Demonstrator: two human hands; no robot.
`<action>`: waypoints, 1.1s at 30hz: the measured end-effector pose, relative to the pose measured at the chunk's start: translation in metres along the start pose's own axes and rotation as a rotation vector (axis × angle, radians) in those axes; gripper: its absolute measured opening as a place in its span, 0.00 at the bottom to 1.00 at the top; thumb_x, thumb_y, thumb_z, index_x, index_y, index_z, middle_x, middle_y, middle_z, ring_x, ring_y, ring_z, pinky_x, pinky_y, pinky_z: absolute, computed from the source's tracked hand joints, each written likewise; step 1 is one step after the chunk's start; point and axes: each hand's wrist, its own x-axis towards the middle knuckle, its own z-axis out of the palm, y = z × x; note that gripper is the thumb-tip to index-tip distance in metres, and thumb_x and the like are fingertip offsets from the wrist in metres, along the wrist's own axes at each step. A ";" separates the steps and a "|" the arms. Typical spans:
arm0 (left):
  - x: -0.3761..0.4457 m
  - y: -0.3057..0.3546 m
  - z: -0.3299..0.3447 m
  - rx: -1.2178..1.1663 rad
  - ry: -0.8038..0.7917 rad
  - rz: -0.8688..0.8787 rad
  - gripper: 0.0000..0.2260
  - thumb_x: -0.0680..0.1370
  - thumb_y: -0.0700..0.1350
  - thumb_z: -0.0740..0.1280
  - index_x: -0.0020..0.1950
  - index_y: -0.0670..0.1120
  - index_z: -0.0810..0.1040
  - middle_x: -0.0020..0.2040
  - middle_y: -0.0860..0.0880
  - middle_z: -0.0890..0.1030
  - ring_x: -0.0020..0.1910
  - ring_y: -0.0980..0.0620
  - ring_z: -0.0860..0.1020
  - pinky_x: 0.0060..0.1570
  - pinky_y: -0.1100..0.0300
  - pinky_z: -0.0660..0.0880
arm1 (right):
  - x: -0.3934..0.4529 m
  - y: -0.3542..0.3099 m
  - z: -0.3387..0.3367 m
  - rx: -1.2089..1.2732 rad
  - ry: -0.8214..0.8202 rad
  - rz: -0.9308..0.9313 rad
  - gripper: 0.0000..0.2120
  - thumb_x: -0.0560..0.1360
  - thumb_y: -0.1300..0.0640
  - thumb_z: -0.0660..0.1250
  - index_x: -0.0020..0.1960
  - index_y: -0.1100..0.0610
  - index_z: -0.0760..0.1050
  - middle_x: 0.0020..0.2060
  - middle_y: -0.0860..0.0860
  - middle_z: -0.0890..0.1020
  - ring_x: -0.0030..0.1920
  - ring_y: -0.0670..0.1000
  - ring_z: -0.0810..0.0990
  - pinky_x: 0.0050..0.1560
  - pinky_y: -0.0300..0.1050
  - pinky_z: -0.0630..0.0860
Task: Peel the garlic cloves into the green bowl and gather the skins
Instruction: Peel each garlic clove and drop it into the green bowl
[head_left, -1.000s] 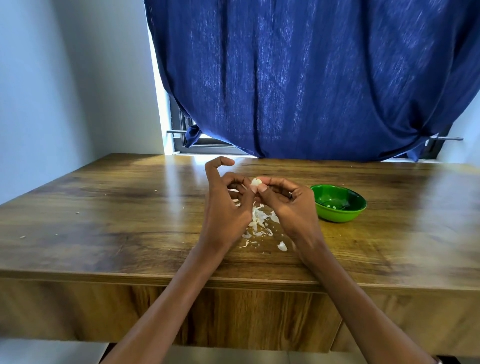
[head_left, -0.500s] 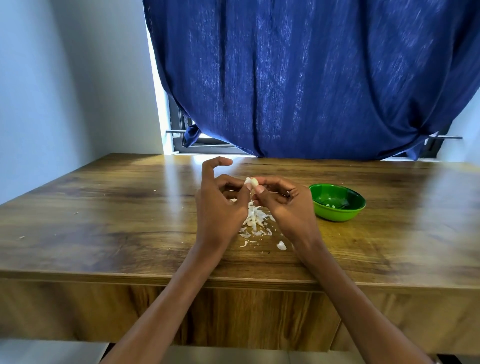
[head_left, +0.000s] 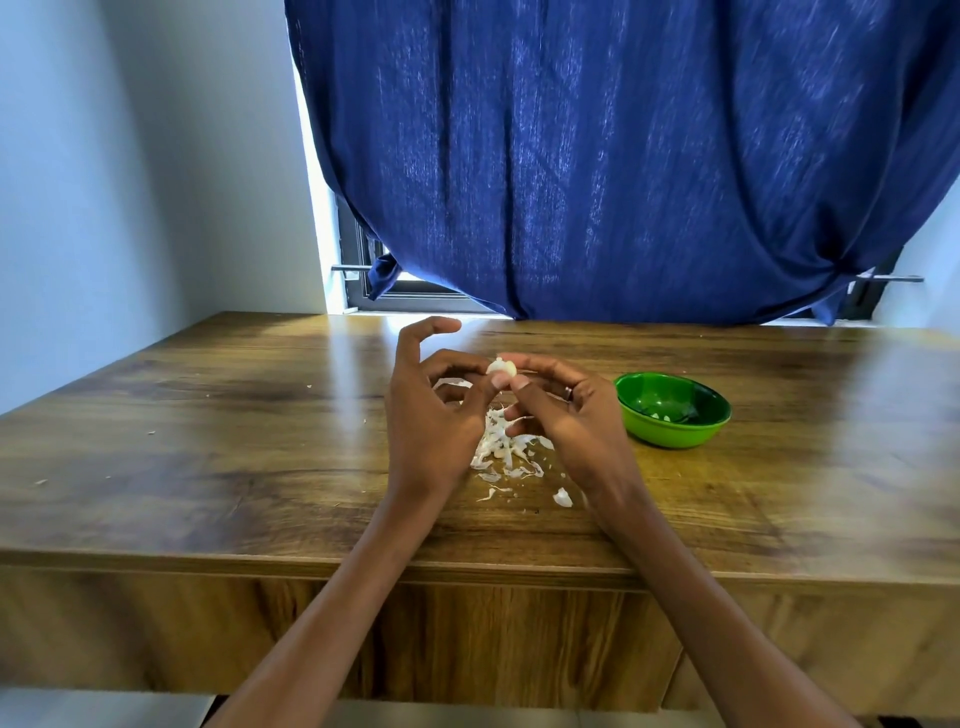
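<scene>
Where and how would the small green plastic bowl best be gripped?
Pinch the green bowl's near rim from above and the person's side: the mouth is open and upright, the thin rim is exposed, and the right hand is beside it.

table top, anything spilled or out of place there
Garlic skins lie loose on the table below the hands, one flake apart near the front edge, a few specks far left. Bowl sits upright.

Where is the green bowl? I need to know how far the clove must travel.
In the head view the green bowl sits on the table, right of the right hand and the skins.
</scene>
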 end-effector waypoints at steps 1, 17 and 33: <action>0.001 0.000 -0.001 -0.006 -0.004 -0.017 0.25 0.72 0.38 0.79 0.64 0.47 0.72 0.44 0.53 0.85 0.44 0.58 0.84 0.43 0.67 0.78 | -0.001 -0.001 0.000 0.004 -0.013 0.000 0.11 0.78 0.62 0.69 0.60 0.56 0.83 0.50 0.51 0.87 0.39 0.47 0.83 0.38 0.42 0.82; -0.002 -0.001 0.000 0.051 -0.008 0.096 0.20 0.73 0.37 0.77 0.58 0.49 0.71 0.45 0.54 0.85 0.33 0.52 0.76 0.40 0.54 0.79 | 0.000 0.000 -0.002 -0.065 0.053 -0.021 0.09 0.76 0.59 0.73 0.56 0.56 0.84 0.48 0.48 0.87 0.37 0.47 0.84 0.33 0.46 0.80; 0.000 -0.002 0.001 -0.030 -0.095 -0.023 0.20 0.76 0.35 0.74 0.63 0.51 0.73 0.47 0.53 0.84 0.42 0.57 0.82 0.43 0.55 0.81 | -0.001 -0.003 -0.002 0.011 0.020 0.084 0.06 0.78 0.60 0.70 0.53 0.53 0.83 0.47 0.49 0.86 0.37 0.44 0.82 0.33 0.42 0.79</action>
